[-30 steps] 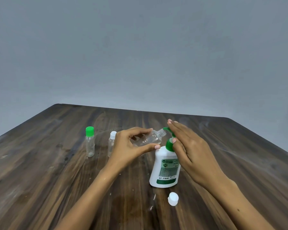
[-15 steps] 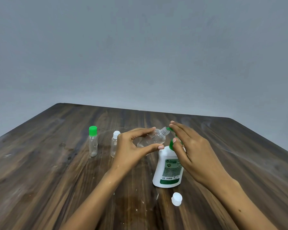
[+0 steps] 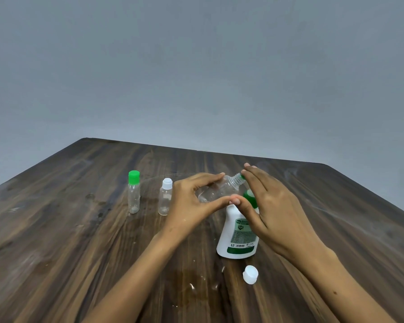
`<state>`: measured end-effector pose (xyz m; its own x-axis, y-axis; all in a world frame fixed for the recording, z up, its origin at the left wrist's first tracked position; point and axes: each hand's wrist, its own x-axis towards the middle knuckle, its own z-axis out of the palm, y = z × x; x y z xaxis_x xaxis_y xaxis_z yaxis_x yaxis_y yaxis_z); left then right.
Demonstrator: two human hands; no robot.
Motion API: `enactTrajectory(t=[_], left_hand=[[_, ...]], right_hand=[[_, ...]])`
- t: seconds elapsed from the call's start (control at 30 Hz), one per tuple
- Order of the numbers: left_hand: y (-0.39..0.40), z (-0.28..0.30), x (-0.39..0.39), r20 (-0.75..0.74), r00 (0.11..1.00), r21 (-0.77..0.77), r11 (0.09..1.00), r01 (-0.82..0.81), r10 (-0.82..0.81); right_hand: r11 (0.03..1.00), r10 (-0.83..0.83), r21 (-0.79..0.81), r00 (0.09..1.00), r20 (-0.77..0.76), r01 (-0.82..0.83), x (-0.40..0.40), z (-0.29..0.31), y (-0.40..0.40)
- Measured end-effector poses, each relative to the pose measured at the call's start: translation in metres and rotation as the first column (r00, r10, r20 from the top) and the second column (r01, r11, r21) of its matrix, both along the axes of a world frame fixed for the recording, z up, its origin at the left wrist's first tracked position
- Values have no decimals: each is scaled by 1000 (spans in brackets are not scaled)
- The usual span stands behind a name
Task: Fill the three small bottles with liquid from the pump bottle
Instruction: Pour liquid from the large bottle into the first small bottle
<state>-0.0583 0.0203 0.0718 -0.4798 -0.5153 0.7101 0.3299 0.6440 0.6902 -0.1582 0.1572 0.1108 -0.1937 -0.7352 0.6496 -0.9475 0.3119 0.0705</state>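
My left hand (image 3: 191, 206) pinches the uncapped small bottle (image 3: 216, 191) mid-body, neck tilted toward one o'clock at the pump bottle (image 3: 237, 234); light, thin, probably slippery; my right hand (image 3: 273, 210) presses the pump, fingers straight.

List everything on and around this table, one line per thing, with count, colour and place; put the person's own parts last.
pump bottle: 1, white with green pump and green label band, upright near table centre.
uncapped small bottle: 1, clear, tilted, its open neck at the pump's spout.
green-capped small bottle: 1, clear, upright, furthest left.
white-capped small bottle: 1, clear, upright, right of the green-capped one.
loose cap: 1, white, on the table in front of the pump bottle.
table: 1, dark wood grain, with small pale specks near the front.
wall: grey, behind the table.
left hand: 1, holds the uncapped bottle.
right hand: 1, fingers straight over the pump head.
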Motion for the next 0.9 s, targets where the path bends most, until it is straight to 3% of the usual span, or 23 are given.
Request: enactTrajectory(t=[0.33, 0.7, 0.9], left_hand=[[-12, -5, 0, 130, 987, -3, 996, 93, -92], [-4, -7, 2, 62, 997, 92, 995, 40, -45], [-1, -8, 3, 14, 1000, 112, 994, 2, -4]], right_hand=[[996, 84, 13, 992, 91, -85, -5, -4, 4], [966, 127, -245, 978, 164, -85, -2, -25, -9], [969, 154, -213, 981, 121, -125, -9, -11, -4]])
